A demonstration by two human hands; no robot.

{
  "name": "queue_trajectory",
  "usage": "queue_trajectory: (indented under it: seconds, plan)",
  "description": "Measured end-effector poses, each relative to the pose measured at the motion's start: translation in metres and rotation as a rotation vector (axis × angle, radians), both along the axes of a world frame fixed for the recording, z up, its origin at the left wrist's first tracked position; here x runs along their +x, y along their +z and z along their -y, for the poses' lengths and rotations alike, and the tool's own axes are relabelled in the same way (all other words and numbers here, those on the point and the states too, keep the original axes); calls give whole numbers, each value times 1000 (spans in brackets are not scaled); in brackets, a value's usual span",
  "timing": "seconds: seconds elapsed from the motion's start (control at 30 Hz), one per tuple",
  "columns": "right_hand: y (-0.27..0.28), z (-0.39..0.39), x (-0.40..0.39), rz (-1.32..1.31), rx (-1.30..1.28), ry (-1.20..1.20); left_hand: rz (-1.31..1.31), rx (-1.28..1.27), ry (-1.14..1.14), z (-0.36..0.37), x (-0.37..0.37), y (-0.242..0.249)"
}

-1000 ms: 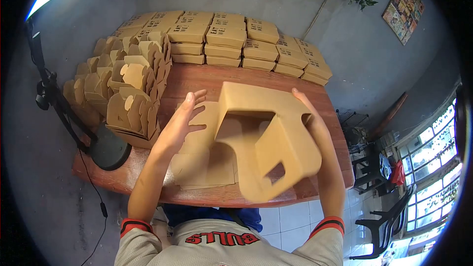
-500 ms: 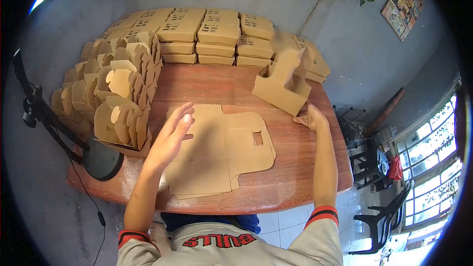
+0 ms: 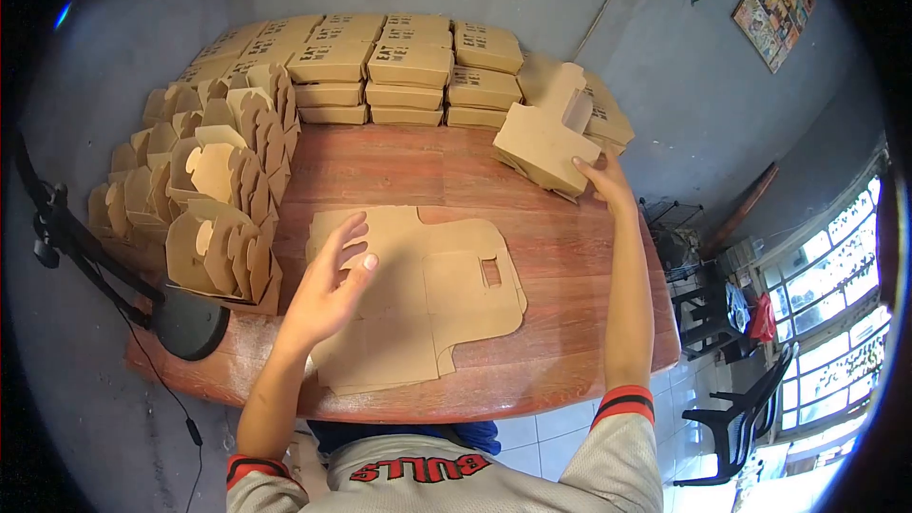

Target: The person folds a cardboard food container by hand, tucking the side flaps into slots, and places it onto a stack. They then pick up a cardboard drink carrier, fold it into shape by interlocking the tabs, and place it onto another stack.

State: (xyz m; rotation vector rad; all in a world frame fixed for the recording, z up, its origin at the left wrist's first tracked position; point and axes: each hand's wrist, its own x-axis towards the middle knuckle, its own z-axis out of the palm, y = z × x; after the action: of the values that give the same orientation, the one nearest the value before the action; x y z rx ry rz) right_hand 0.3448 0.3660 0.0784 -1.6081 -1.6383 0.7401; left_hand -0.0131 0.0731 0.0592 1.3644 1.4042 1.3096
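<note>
A folded brown cardboard cup carrier lies tipped over at the right of the table, its handle pointing to the back. My right hand grips its near right corner, thumb on the upper face and the other fingers partly hidden. Flat die-cut cardboard blanks lie stacked in front of me, with a rectangular handle slot at their right. Over their left part hovers my left hand, fingers spread and slightly curled, holding nothing.
Folded carriers stand in rows at the table's left. Boxes printed "EAT ME!" are stacked along the back. A black stand with a round base sits at the left edge. A black chair is on the floor at right.
The carrier has tipped from upright onto its side near the back right boxes. My right hand has moved up with it. My left hand has lowered slightly over the blanks.
</note>
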Motion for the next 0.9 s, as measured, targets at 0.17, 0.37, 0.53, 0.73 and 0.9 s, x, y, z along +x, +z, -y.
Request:
queue_trajectory:
  seconds: [0.17,0.37,0.53,0.73,0.9]
  plan:
    - [-38,-26,9,-145,167,216,-88,-1,34,0,-2,1]
    - [-51,29,0,221,362,250,-182,21,36,4,-1,6]
    - [-57,19,-29,20,248,368,-245,40,51,6,1,7]
    - [-58,16,-121,95,381,445,-387,113,52,8,2,4]
    - [-55,19,-200,56,356,524,-420,113,43,9,6,5]
